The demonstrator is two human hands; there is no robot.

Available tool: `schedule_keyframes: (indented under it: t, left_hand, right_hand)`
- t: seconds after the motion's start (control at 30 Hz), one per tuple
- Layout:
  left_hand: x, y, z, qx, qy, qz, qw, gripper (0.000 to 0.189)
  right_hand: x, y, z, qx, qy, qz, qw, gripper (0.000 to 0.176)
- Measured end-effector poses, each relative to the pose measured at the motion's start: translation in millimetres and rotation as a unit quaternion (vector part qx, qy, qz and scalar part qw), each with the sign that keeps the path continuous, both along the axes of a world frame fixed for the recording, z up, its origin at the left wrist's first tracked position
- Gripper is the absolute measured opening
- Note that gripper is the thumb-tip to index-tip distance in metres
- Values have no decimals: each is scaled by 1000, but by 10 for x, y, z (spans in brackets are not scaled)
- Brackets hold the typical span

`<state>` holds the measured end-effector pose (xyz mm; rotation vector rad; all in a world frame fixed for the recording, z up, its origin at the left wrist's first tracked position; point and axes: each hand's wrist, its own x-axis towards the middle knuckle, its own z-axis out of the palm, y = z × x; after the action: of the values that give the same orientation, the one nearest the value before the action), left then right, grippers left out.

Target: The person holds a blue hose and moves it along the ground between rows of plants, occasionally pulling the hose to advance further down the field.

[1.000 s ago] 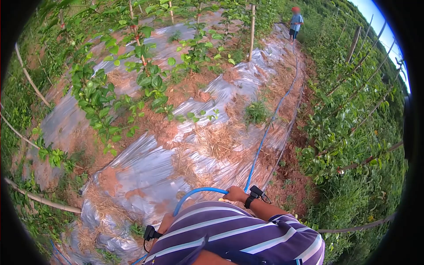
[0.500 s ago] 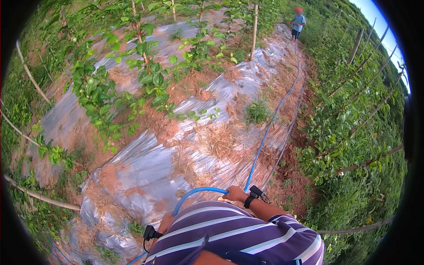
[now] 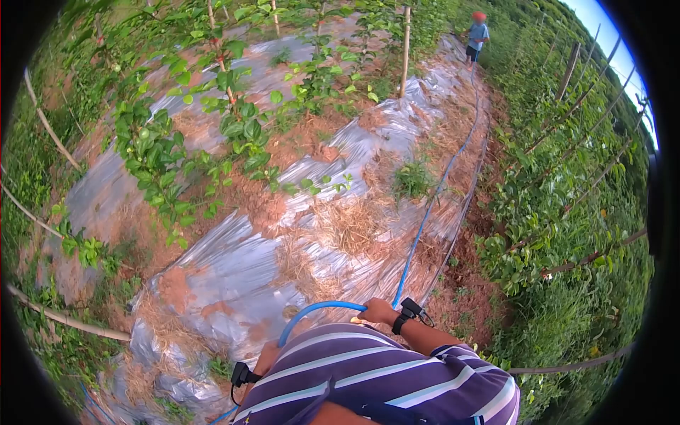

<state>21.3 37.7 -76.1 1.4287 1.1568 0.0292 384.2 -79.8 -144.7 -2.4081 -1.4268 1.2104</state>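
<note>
Arms shifted, a person (image 3: 477, 34) is standing upper right while my right hand (image 3: 379, 312) is wrapping closed round the blue hose (image 3: 319, 304), lower centre, keeping its bend wide; how my left hand (image 3: 267, 355) is gripping, I can't tell.

Silver film (image 3: 230, 258): wrinkled — over reddish soil (image 3: 248, 198).
Dry straw (image 3: 347, 225): scattered on the film.
Wooden stake (image 3: 405, 53): upright beside leafy plants (image 3: 429, 32).
Distant person (image 3: 476, 40): red headwear (image 3: 479, 15) — blue top (image 3: 479, 30).
</note>
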Motion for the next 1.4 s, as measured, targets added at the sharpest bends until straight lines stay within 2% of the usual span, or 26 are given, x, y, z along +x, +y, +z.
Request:
schedule_keyframes:
  t: [0.13,0.43,0.5,0.6,0.73,0.8,0.93,1.07,1.13,1.27,1.33,1.4]
  left_hand:
    - [-10,7,-59,-37,17,18,999,40]
    - [-2,-6,0,-43,11,31,999,38]
    - [-64,2,-169,-35,2,27,999,38]
    - [-87,5,-183,-22,3,20,1000,38]
    - [-14,0,24,-21,28,14,999,39]
    - [-87,13,-187,-20,26,16,999,39]
    - [-67,16,-110,-21,23,11,999,40]
    - [-46,7,-32,-31,7,22,999,39]
    - [-45,27,-41,-13,14,-1,1000,39]
    - [-69,34,-106,-13,4,-1,1000,38]
    - [-71,32,-123,-30,-13,14,999,38]
    - [-67,42,-101,-22,-8,7,1000,37]
  right_hand:
    - [10,4,-76,0,-3,5,1000,40]
    - [6,20,-88,11,-7,19,1000,45]
    - [11,22,-115,13,-7,20,1000,45]
    - [2,28,-114,15,-7,21,1000,46]
    - [-7,33,-73,10,-6,19,1000,46]
    - [-25,42,-71,8,-7,16,1000,47]
    - [-36,35,-79,7,-9,13,1000,48]
    - [-32,34,-51,-2,-4,12,1000,47]
    - [-38,39,-31,-12,5,-4,1000,38]
    - [-36,33,-101,-4,3,0,1000,37]
    - [-23,32,-147,-1,-4,20,1000,47]
    - [-26,35,-129,0,-3,12,1000,42]
